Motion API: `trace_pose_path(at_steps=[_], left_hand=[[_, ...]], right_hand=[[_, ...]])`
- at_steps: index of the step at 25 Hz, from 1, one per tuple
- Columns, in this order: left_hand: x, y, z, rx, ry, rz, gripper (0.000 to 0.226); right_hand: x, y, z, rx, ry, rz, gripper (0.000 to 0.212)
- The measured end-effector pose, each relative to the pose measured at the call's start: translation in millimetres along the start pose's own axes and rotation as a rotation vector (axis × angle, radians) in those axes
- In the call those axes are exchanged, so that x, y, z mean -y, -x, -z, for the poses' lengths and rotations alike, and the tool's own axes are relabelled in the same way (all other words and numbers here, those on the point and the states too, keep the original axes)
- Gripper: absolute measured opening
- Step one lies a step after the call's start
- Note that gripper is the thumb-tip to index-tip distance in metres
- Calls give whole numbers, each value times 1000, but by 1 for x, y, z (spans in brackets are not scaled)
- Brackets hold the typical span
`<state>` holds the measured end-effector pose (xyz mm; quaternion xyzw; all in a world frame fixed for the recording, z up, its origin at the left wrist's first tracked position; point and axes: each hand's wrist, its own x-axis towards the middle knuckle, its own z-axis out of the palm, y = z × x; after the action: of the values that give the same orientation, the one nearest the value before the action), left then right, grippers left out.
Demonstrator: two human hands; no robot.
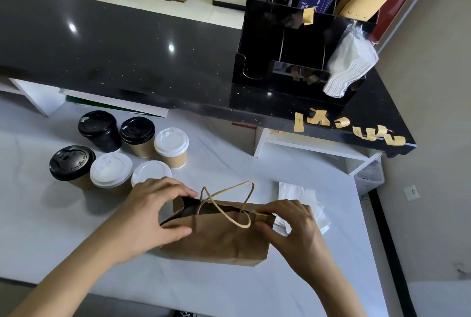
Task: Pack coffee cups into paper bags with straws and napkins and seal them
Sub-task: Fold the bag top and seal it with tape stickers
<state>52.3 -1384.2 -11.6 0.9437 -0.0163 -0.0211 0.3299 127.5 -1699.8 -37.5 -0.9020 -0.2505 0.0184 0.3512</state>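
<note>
Paper bag point(219, 237), long axis running left to right on the table point(254, 286), is pinched at its mouth's ends by the left hand point(150, 212) and right hand point(290, 227), sealing strips point(351, 128) lying far-right, nearer the right.

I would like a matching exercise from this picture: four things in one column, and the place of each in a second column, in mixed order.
Things:
1. paper bag
2. strips of tape
3. lidded cups
4. napkin stack

Places:
A. in the black organizer
B. between the left hand and right hand
C. on the dark counter edge
D. grouped on the white table, left

Pairs: 1-B, 2-C, 3-D, 4-A
</note>
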Motion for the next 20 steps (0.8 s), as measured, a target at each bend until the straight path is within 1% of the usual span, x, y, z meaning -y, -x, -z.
trace_pose_path(at_steps=[3,5,6,7,9,10,11,14,16,18,20], left_hand=[[9,15,1,-38,118,28,61],[12,17,-3,-73,145,24,58],[12,17,-4,-90,152,25,57],[12,17,-5,-104,161,31,56],[13,18,-7,-123,188,45,57],[14,19,-7,-128,206,55,59],[15,20,-8,-126,231,71,62],[19,24,-7,-100,337,102,79],[24,28,-6,-93,368,95,90],[28,31,-7,-91,390,85,90],[32,32,-8,-108,425,86,79]], right_hand=[[2,-1,6,42,9,17,20],[1,-5,12,62,-7,31,31],[1,-8,15,42,-33,19,36],[0,-14,18,-9,-63,-17,36],[-5,-32,26,-167,-77,-86,20],[-8,-44,31,-239,-37,-97,15],[-11,-57,36,-291,24,-105,16],[-18,-92,47,-372,238,-115,29],[-22,-110,48,-383,449,-55,38],[-26,-123,47,-386,626,0,41],[-30,-131,45,-377,700,22,39]])
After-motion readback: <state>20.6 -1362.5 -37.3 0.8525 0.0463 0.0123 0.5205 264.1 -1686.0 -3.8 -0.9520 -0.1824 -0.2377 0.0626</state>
